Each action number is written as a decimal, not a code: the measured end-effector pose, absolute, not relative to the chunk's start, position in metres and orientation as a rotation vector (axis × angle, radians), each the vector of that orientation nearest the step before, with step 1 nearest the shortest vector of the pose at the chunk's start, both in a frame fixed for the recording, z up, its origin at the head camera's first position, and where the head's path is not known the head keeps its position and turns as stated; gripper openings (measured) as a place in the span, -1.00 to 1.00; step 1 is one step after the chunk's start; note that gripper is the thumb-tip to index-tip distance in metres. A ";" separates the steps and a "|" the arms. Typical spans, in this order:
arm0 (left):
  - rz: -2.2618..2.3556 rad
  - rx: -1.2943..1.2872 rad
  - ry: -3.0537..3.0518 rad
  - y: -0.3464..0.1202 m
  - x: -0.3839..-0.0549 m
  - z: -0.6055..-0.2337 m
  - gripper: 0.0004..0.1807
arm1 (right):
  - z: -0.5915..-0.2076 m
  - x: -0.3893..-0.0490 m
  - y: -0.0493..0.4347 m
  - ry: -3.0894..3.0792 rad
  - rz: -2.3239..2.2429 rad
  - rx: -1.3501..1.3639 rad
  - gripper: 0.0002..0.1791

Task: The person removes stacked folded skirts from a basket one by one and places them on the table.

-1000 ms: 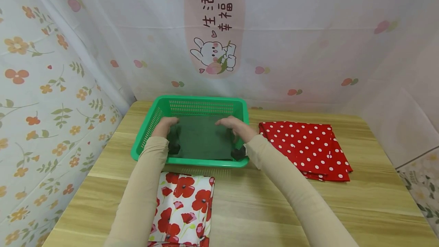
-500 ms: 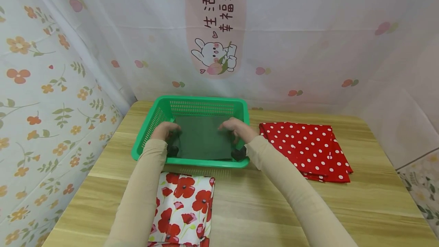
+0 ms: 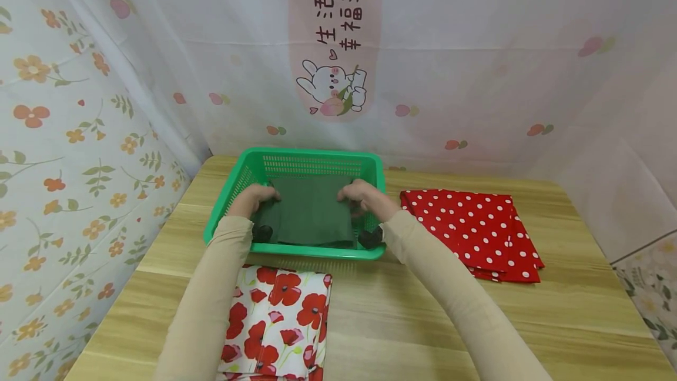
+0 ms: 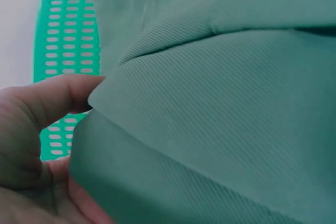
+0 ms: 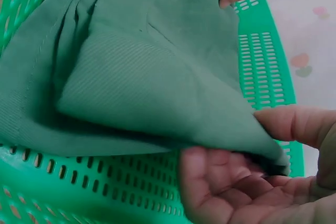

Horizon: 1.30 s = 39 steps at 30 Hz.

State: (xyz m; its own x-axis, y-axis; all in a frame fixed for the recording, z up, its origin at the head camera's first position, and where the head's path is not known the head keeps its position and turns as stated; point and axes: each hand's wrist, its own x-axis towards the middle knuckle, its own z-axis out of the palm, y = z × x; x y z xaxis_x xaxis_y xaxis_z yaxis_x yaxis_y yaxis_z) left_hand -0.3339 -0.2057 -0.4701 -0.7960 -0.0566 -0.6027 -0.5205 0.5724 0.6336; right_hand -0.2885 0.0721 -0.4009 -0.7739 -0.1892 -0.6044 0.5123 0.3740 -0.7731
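Observation:
A folded dark green cloth [image 3: 314, 210] lies inside a green plastic basket [image 3: 312, 251] with slotted walls. My left hand [image 3: 255, 197] pinches the cloth's left side; in the left wrist view its thumb [image 4: 79, 90] lies over a folded corner, with fingers beneath. On the opposite side, my right hand [image 3: 368, 197] grips the cloth's right edge. The right wrist view shows that hand's thumb [image 5: 286, 121] on top and its curled fingers [image 5: 210, 174] under the lifted corner. Several layers of the cloth show there.
A folded white cloth with red poppies [image 3: 285, 322] lies in front of the basket. To the right lies a folded red polka-dot cloth [image 3: 471, 228]. Both are on the wooden table [image 3: 391, 316]. Patterned curtains [image 3: 476, 87] hang behind and at the sides.
Both hands have closed on the sides of the green cloth. Its right edge has shifted slightly inward and lifted off the basket's right part. The basket and other cloths stay put.

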 end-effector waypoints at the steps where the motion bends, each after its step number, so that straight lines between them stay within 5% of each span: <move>1: 1.186 -0.467 2.262 -0.199 -0.322 -0.450 -0.11 | -0.400 -0.288 0.073 2.010 -1.466 0.271 -0.53; 5: 1.240 -0.452 2.251 -0.180 -0.291 -0.402 -0.17 | -0.398 -0.288 0.078 1.985 -1.569 0.231 -0.71; 14: 1.338 -0.394 2.294 -0.172 -0.279 -0.379 -0.59 | -0.382 -0.285 0.094 1.878 -1.754 0.136 -0.62; 20: 1.376 -0.365 2.286 -0.168 -0.273 -0.367 -0.39 | -0.374 -0.283 0.103 1.863 -1.801 0.098 -0.73; 31: 1.485 -0.321 2.255 -0.158 -0.265 -0.353 -0.34 | -0.362 -0.274 0.127 1.840 -1.906 0.013 -0.56; 39: 1.527 -0.260 2.252 -0.150 -0.257 -0.346 -0.28 | -0.357 -0.267 0.144 1.791 -1.984 -0.032 -0.76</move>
State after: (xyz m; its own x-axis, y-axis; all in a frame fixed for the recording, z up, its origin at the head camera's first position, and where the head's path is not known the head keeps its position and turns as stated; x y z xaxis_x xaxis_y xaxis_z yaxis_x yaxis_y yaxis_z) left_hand -0.2574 -0.1501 -0.3459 -0.9003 0.0715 -0.4293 -0.3724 0.3841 0.8449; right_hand -0.2666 0.1438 -0.3569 -0.8919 -0.3506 -0.2856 0.3199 -0.0429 -0.9465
